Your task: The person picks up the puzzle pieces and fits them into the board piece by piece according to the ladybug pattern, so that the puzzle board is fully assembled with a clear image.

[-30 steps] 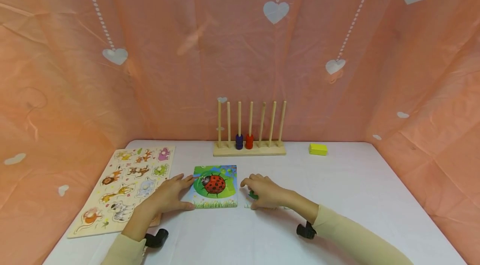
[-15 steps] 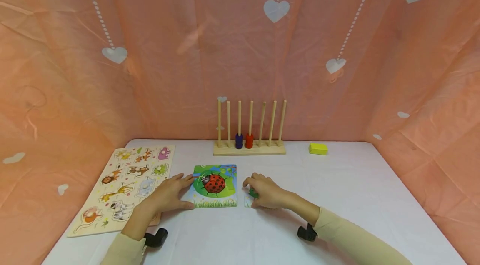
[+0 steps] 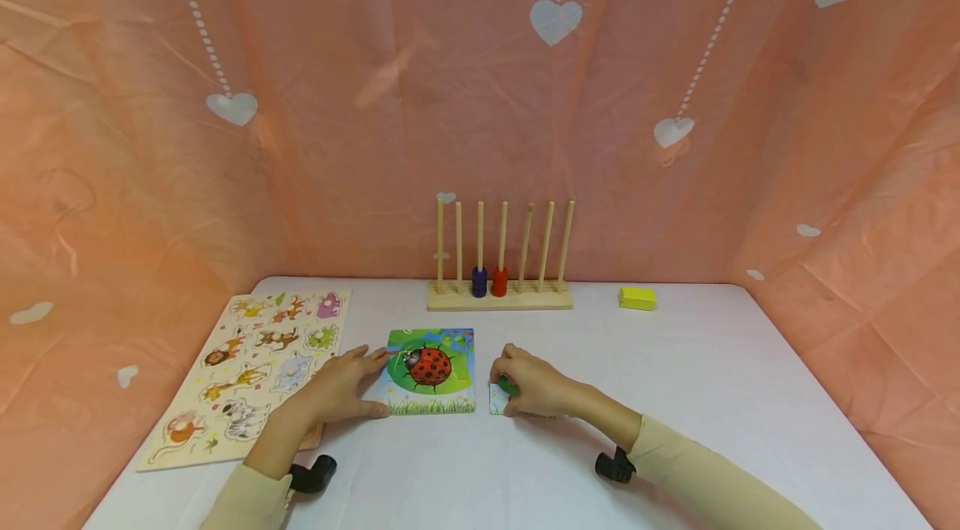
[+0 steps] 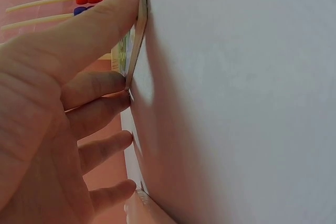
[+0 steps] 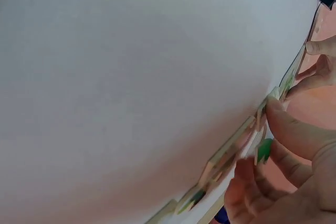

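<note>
A square ladybug puzzle [image 3: 430,372] lies flat on the table. My left hand [image 3: 341,387] rests at its left edge, fingers spread, with the thumb near the lower corner and a fingertip at the upper side. To the right, my right hand [image 3: 536,380] holds a small green puzzle piece [image 5: 263,150] at its curled fingertips. Beneath that hand lies a second puzzle with a pale, flowered corner [image 3: 497,401]; most of it is hidden. The right wrist view has the thumb touching near this puzzle's edge, where several loose-looking pieces [image 5: 223,163] show.
A wooden animal peg board [image 3: 247,380] lies at the left, partly under the left forearm. Behind the puzzles stands a wooden peg rack [image 3: 498,302] with blue beads [image 3: 479,283] and red beads [image 3: 500,283]. A yellow block [image 3: 637,298] sits at the back right.
My right hand has shifted slightly right and its fingers have drawn in, so more of the green piece and the second puzzle's corner shows. The left hand stays at the ladybug puzzle.
</note>
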Available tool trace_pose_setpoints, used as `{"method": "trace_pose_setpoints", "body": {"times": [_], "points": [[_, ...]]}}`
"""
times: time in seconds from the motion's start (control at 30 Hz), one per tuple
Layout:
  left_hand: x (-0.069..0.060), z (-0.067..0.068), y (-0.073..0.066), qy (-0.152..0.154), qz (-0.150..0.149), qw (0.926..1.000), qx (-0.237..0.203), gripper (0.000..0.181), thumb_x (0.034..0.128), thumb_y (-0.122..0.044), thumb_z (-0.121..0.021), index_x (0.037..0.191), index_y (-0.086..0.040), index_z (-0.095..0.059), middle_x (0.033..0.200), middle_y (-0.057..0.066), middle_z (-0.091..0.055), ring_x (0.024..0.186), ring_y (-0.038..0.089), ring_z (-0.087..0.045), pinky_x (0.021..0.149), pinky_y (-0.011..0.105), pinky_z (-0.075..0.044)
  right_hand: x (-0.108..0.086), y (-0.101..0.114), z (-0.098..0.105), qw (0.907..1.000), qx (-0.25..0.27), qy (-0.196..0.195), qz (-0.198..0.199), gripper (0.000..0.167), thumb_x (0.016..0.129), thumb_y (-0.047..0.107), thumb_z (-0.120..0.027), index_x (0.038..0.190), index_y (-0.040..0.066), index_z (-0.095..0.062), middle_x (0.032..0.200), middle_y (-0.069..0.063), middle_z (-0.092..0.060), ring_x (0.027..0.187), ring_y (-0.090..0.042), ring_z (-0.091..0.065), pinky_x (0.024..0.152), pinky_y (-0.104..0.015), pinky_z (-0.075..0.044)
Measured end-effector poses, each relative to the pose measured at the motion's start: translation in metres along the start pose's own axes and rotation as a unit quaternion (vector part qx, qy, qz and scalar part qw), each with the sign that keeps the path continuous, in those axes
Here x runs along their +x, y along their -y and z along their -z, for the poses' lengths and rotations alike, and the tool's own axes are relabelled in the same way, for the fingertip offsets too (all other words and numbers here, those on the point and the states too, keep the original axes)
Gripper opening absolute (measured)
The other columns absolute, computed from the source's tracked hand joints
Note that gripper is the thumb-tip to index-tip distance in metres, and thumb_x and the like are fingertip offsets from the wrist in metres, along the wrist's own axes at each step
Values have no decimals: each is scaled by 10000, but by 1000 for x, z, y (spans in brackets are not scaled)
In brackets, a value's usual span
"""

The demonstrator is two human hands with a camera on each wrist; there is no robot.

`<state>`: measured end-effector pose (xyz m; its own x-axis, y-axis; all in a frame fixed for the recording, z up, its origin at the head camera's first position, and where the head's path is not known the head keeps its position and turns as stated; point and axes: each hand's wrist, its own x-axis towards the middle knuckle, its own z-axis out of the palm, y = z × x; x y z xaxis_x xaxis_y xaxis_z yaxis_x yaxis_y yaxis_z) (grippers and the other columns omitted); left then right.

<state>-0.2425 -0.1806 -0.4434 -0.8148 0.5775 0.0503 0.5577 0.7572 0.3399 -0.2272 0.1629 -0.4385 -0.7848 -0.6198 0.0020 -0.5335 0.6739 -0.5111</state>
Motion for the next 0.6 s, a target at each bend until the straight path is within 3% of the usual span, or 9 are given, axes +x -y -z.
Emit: {"method": "trace_pose_setpoints", "body": {"times": [0.17, 0.33, 0.47, 0.6], "points": [[0, 1, -1, 17, 31, 10000, -36, 835, 749, -422, -853, 1367, 57, -560, 1424, 240, -525, 1319, 566, -394, 1012, 717, -341, 3, 2, 1, 9998, 77, 180, -35, 298, 791, 37, -825, 1015, 117, -645, 1019, 15, -658, 883, -90, -544, 819, -301, -496], [0, 1, -2, 20, 62, 10000, -50, 834, 745, -421, -856, 1363, 57, -564, 1423, 239, -527, 1320, 564, -394, 1015, 714, -340, 12, 7, 1, 9973, 666, 70, 315, 199, 853, -36, -734, 988, 86, -656, 911, 14, -660, 774, -65, -526, 705, -256, -485], [0, 1, -2, 21, 81, 9999, -58, 834, 745, -421, -856, 1364, 55, -564, 1424, 238, -525, 1324, 561, -390, 1019, 714, -335, 26, 15, -2, 9923, 1063, -139, 623, 195, 870, -80, -690, 1029, 31, -671, 864, -5, -661, 726, -42, -538, 658, -216, -481], [0, 1, -2, 10, 75, 10000, -55, 828, 744, -410, -859, 1360, 59, -565, 1420, 242, -527, 1321, 564, -392, 1017, 714, -336, 46, 30, -8, 9907, 1132, -230, 716, 240, 866, -124, -663, 1073, -5, -685, 912, -73, -689, 736, -46, -579, 668, -199, -503]]}}
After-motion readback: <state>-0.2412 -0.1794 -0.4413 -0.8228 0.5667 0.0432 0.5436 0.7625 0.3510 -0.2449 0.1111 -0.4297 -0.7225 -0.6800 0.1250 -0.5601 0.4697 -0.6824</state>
